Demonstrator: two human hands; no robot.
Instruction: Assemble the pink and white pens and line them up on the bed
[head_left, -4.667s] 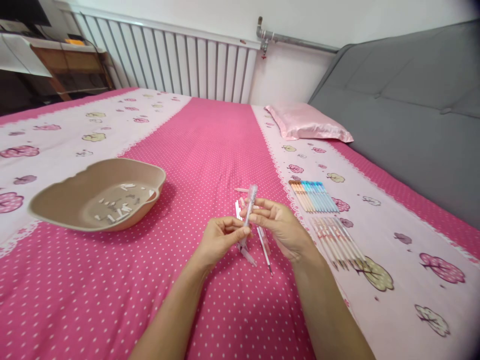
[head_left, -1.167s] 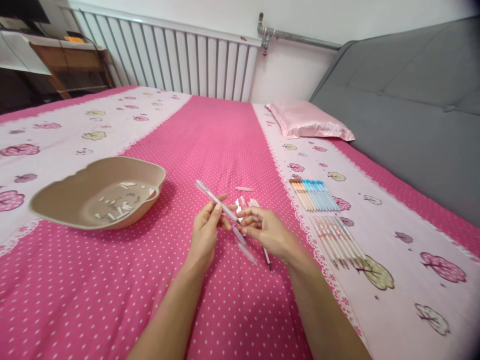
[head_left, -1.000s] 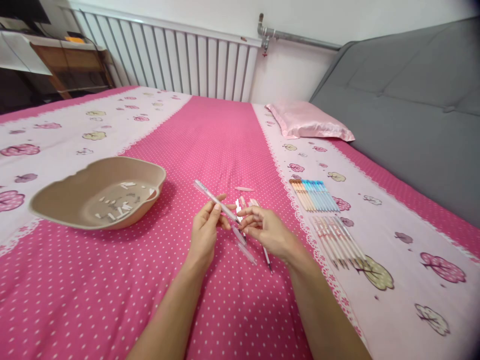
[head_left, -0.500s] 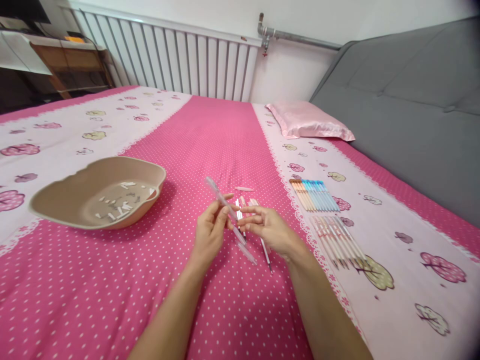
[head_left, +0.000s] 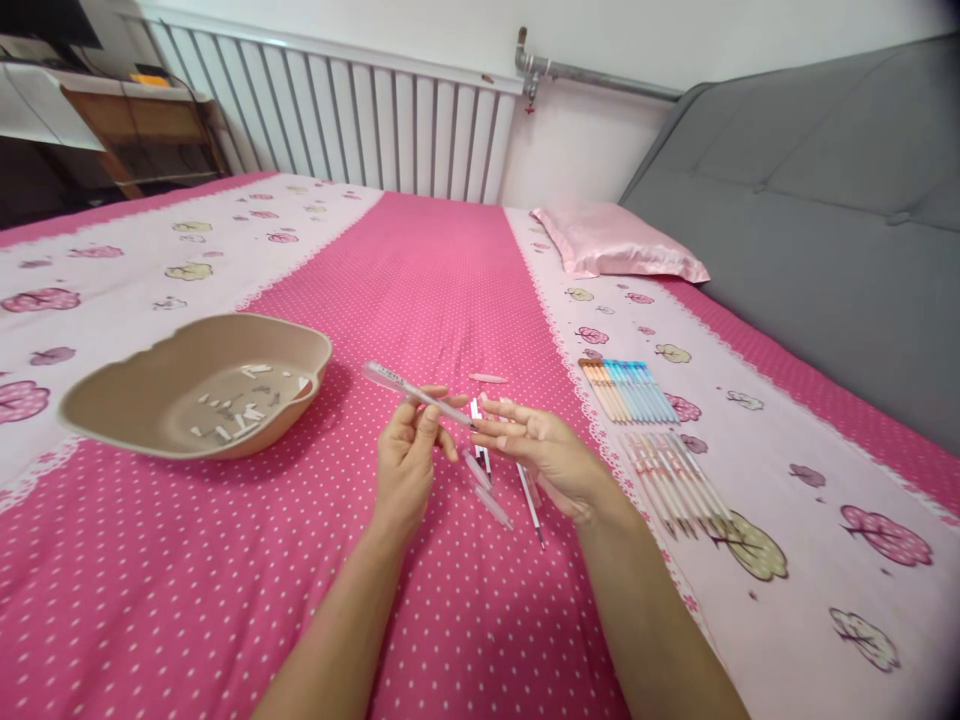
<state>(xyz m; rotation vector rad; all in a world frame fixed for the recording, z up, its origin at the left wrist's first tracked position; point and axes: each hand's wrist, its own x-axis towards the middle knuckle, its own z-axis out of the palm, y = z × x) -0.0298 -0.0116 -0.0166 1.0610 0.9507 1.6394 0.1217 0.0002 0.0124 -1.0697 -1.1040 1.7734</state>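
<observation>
My left hand point(head_left: 406, 455) pinches a translucent pen point(head_left: 397, 381) between thumb and fingers. The pen slants down to the right, its narrow end by the fingertips of my right hand point(head_left: 546, 450). That hand has its fingers stretched out and slightly apart; whether they touch the tip, I cannot tell. Under and between my hands lie white pen refills point(head_left: 530, 500), one with a dark tip, and translucent pinkish pen parts point(head_left: 491, 505). Some of these are partly hidden by my right hand. A small pink piece point(head_left: 488, 378) lies just beyond them.
On the left, a beige basin point(head_left: 150, 400) holds several small white pieces point(head_left: 240, 425). To the right lie a row of blue and orange pens point(head_left: 630, 390) and a row of clear pens point(head_left: 675, 480). A pink pillow point(head_left: 619, 240) rests by the grey headboard point(head_left: 840, 200).
The pen in my left hand has swung from steep to flatter, its upper end moving left. My left hand has shifted slightly left; my right hand's fingers have straightened near the pen's tip.
</observation>
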